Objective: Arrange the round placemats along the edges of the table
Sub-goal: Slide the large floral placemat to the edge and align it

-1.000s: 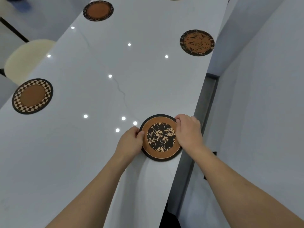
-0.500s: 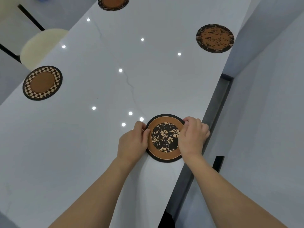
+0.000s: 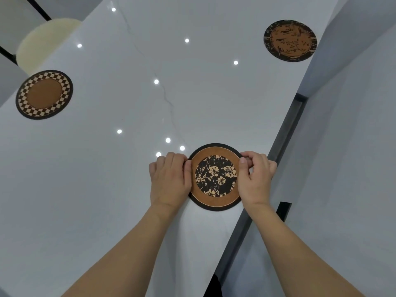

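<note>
A round placemat with a black floral centre and brown ring (image 3: pixel 215 176) lies flat near the right edge of the white table (image 3: pixel 107 179). My left hand (image 3: pixel 170 180) grips its left rim and my right hand (image 3: pixel 255 179) grips its right rim, thumb on top. A checkered-rim placemat (image 3: pixel 44 94) lies at the table's left edge. A dark speckled brown placemat (image 3: pixel 289 40) lies farther along the right edge.
A cream round stool seat (image 3: pixel 46 42) stands beyond the table's left edge. A grey wall (image 3: pixel 353 146) runs close along the right side, with a dark gap (image 3: pixel 287 133) between it and the table. Ceiling lights reflect in the glossy top.
The view has shifted forward and down, so the far mats sit lower in frame and the farthest one is out of sight. Both hands stay on the floral placemat, which has hardly moved.
</note>
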Tool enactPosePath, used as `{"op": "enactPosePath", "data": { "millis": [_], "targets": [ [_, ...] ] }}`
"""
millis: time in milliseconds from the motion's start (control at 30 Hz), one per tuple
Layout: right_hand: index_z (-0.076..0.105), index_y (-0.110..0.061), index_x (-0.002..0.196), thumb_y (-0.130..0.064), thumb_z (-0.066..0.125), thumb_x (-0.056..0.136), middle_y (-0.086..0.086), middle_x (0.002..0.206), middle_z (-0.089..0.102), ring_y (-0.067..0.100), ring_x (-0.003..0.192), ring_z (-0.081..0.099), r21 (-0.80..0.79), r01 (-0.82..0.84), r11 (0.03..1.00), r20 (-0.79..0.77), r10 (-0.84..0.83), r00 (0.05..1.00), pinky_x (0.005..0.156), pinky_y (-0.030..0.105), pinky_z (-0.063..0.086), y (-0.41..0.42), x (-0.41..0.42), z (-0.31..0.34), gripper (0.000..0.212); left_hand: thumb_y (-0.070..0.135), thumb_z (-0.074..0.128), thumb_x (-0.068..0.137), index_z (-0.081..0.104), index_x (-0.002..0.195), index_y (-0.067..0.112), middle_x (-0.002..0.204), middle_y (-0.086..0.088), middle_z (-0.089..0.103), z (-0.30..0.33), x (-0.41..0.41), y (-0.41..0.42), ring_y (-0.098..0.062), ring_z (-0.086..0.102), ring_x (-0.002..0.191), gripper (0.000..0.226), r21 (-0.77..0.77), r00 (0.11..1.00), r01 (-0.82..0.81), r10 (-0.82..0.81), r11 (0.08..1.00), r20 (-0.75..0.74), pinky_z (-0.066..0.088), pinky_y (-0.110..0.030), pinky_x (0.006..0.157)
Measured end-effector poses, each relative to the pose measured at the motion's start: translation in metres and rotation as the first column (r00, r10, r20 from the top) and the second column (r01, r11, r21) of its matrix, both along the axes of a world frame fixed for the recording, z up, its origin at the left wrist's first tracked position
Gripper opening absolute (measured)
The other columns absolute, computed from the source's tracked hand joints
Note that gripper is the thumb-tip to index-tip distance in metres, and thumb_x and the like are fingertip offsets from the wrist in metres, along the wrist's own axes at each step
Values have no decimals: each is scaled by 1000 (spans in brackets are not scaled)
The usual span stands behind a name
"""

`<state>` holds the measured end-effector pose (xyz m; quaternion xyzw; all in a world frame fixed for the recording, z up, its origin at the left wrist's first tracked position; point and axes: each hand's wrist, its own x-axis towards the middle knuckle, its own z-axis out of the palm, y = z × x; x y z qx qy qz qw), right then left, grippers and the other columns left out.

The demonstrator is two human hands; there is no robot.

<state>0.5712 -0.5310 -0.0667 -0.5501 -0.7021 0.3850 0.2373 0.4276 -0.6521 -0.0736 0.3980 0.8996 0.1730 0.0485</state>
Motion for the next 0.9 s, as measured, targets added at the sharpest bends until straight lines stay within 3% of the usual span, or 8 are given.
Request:
{"op": "enactPosePath", "data": {
  "millis": [233,600,900],
  "targets": [
    [60,-20,104,-17,47,96,-9,96,51,9,107,31,24,-11,1000,26,10,1000,89,26,39,0,-1,-6,15,31,34,96,48,82,16,81,-1,48,1,4,3,-24,41,77,25,-43,998,-21,18,999,-61,32,-39,75],
    [60,-14,104,-12,47,95,-4,98,49,17,111,36,9,-33,999,-19,34,999,90,31,43,2,3,-6,16,30,34,93,49,80,14,82,-3,49,1,2,3,-26,40,76,26,-46,998,5,-7,999,-58,34,-40,71],
    [58,-18,109,-16,43,97,-5,106,49,7,112,28,36,-42,998,43,40,998,93,25,38,0,1,-8,19,31,38,94,51,81,14,83,-3,50,-2,1,2,-26,42,76,25,-47,998,4,-7,999,-68,35,-40,71]
  ]
}}
